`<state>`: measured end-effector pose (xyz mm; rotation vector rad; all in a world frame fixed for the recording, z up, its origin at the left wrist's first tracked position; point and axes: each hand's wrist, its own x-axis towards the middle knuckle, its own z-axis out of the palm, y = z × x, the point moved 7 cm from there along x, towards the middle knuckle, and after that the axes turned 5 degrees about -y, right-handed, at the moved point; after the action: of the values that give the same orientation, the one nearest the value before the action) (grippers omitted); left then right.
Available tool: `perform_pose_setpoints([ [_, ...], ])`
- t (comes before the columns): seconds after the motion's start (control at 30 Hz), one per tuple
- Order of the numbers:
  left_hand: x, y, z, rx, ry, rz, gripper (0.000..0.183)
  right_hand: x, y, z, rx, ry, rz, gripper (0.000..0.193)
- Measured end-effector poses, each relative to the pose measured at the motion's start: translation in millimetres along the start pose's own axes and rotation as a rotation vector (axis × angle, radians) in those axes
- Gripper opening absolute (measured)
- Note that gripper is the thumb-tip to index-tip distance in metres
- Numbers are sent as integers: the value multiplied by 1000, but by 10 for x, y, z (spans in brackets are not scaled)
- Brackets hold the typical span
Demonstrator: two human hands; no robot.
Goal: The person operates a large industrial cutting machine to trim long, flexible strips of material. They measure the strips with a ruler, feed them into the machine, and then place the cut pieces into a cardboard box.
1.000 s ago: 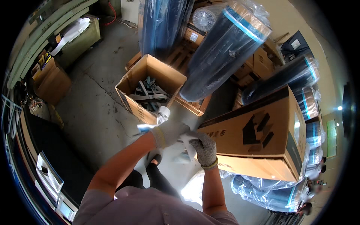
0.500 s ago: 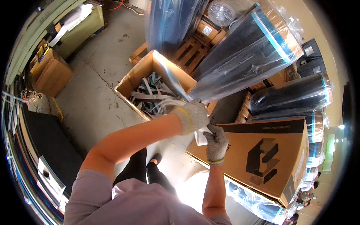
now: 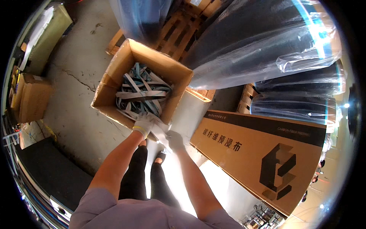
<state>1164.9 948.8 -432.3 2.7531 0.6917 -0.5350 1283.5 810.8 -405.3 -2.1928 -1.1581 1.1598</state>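
Note:
An open cardboard box stands on the floor in front of me, with a tangle of white, grey and bluish strips inside. My left hand, in a pale knit glove with a yellow cuff, is closed at the box's near rim on a white strip. The strip runs from there toward my right hand, which is gloved in grey and closed around its other part, just outside the box's near right corner. Glare and slight blur hide the fingertips of both hands.
At the right lies a long printed carton. Large dark rolls in clear plastic stand beyond it, near wooden pallets. A smaller carton and a black sheet are at the left. Bright light falls around my feet.
Both hands have moved left and down toward the box's near rim, the white strip between them. My view has shifted, so the box appears more from above and the long carton shows more fully.

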Motion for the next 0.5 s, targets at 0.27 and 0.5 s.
perform_pose_setpoints([
  [0.27, -291, 501, -100, -511, 36, -161, 61, 8, -28, 58, -17, 172, 254, 17],
  [0.5, -220, 701, 261, -414, -21, -346, 43, -38, -241, -164, -409, 329, 125, 23],
])
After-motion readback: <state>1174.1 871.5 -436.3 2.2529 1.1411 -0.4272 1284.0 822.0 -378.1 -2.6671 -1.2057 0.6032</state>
